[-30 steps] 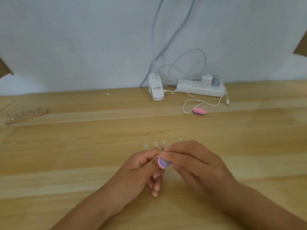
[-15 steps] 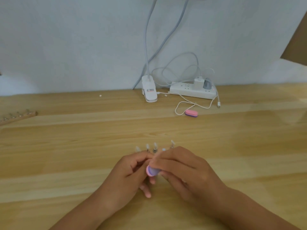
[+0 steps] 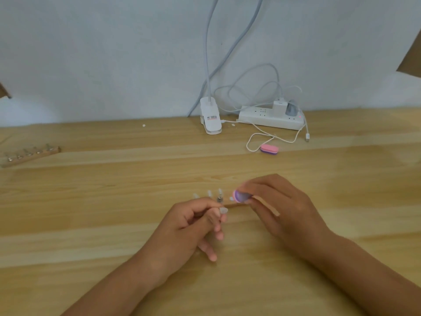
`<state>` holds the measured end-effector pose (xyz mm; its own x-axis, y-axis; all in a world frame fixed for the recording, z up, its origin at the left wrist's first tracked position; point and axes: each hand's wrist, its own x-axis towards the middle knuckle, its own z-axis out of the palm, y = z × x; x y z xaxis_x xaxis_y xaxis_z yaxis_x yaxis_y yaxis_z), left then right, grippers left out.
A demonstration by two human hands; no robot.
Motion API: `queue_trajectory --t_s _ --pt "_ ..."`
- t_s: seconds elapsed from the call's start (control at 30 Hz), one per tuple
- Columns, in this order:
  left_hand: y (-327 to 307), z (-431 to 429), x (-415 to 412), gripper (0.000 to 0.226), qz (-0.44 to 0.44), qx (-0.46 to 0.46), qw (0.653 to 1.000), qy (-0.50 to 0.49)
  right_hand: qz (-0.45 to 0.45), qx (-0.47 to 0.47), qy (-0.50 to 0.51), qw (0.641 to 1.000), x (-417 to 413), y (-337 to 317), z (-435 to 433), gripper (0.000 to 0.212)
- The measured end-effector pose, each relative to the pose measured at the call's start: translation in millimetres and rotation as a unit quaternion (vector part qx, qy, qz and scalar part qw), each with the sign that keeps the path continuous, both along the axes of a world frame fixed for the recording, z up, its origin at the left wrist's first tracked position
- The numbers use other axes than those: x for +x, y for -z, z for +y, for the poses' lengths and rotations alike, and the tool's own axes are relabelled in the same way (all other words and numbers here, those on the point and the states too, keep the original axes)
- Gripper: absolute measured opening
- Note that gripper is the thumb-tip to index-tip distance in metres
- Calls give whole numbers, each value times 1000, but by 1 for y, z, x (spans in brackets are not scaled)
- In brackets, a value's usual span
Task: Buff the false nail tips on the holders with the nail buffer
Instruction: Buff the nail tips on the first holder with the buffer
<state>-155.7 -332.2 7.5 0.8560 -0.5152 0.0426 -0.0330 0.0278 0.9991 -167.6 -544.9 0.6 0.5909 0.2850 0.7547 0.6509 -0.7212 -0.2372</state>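
While the left hand [image 3: 189, 229] pinches one small holder between thumb and forefinger, its other fingers hang loosely curled over the table [image 3: 91, 201]. The false nail tip [image 3: 223, 210] on that holder is pale and translucent and shows just past the fingertips. The holder's stem is hidden inside the pinch.

The right hand [image 3: 280, 208] grips the nail buffer [image 3: 240, 196], fingers curled over the top and thumb beneath. Only the buffer's rounded pink-and-purple end shows, facing left. It sits near the held tip, up and to the right of it, with a gap between them.

Just beyond both hands is a wooden strip [image 3: 232, 204], mostly covered by fingers. More tips [image 3: 209, 193] stand on it, blurred, and I cannot count them. I cannot tell whether the buffer touches any of them.

Well beyond the right hand a second buffer [image 3: 269, 149] lies beside a white cable loop. Past it, against the wall, are a power strip [image 3: 271, 118] and a white clip base [image 3: 210, 119] whose neck is cut off by the top edge.

Far out from the left hand is another wooden rack [image 3: 29, 155] with metal pegs too small to read.
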Motion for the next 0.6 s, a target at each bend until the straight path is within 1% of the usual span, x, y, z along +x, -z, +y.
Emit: queue_trajectory --t_s 0.03,0.1,0.13,0.23,0.27,0.37,0.43,0.5,0.6 --pt "1 0 0 18 0 -3 1000 -3 2 28 9 1000 0 -1 -2 17" --pt "3 0 1 19 -3 -9 1000 -16 4 72 -6 997 -5 -1 3 18" --pt "3 0 1 20 -5 -12 1000 -22 2 69 -21 997 -7 2 8 19" --pt "4 -1 1 17 -20 -5 999 -41 0 -9 -74 997 -10 8 16 23" --pt "4 -1 1 14 -24 0 998 -52 4 -26 -75 997 -7 8 14 24" --pt "6 -1 1 11 -30 5 997 -78 17 -17 -53 998 -3 8 11 27" --pt "6 -1 2 11 -34 0 996 -87 19 -6 -79 997 -7 10 16 24" --pt "6 0 3 11 -42 -5 995 -96 11 -19 -107 994 -9 13 20 23" --pt "7 1 4 11 -48 -7 992 -113 15 -29 -75 997 -4 9 10 23"
